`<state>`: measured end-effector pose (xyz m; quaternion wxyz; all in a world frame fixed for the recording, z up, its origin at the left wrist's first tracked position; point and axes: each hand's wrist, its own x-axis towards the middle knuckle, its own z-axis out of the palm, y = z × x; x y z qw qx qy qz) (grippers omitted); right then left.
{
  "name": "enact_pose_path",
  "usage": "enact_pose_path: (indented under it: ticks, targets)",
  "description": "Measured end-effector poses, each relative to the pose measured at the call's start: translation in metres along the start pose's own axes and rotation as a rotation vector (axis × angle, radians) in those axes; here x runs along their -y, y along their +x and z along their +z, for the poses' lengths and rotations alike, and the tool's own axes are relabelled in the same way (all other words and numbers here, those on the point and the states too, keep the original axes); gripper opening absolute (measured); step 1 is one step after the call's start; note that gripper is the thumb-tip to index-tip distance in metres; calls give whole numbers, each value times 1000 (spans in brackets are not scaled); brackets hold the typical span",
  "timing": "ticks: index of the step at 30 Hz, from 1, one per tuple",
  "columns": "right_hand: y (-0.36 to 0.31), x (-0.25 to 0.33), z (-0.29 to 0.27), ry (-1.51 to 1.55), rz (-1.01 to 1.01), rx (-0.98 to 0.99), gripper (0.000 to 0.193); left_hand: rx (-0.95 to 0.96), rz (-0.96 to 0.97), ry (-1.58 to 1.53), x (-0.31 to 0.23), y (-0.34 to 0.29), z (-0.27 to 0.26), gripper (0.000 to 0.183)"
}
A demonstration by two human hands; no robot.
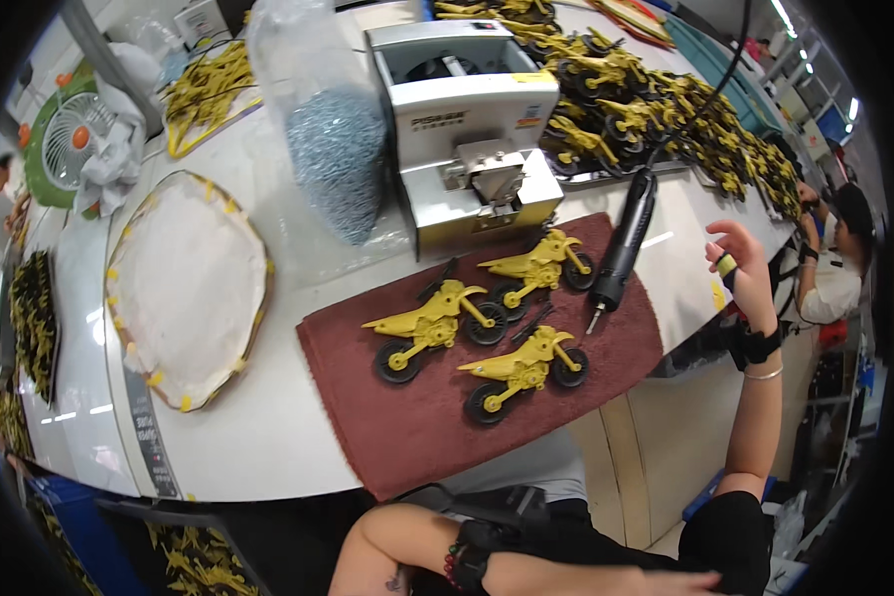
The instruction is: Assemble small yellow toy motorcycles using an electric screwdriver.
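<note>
Three yellow toy motorbikes with black wheels lie on a dark red cloth: a left one (427, 328), a far one (536, 266) and a near one (526, 372). Small black parts rest beside them. My right hand (745, 263) is raised right of the cloth, fingers loosely bent and apart, nothing in them; yellow-black tape wraps one finger. A black electric screwdriver (626, 243) stands tilted at the cloth's right side, its cord running upward. My left hand (606, 579) crosses low in front of my body, blurred and cut by the lower edge, so its grip is hidden.
A silver-white screw feeder (472, 129) stands behind the dark red cloth (387, 437). Left of it are a clear bag of small metal screws (338, 159) and a white oval tray (189, 288) with yellow marks. Many yellow motorbikes (656, 94) are piled far right. A person (834, 238) sits at right.
</note>
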<state>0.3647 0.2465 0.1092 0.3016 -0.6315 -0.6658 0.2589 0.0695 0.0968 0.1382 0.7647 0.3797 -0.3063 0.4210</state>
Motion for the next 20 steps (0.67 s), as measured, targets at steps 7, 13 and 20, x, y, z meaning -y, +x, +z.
enact_pose_path:
  ticks: [7, 13, 20]
  targets:
    - [20, -80, -74, -171, 176, -200, 17, -168, 475, 132, -3, 0, -11, 25]
    - [18, -184, -134, -770, 121, -199, 14, -414, 340, -108, -16, -8, 25, 15]
    - [21, -132, -155, -833, 302, -384, 19, -417, 208, -65, -14, 10, 16, 25]
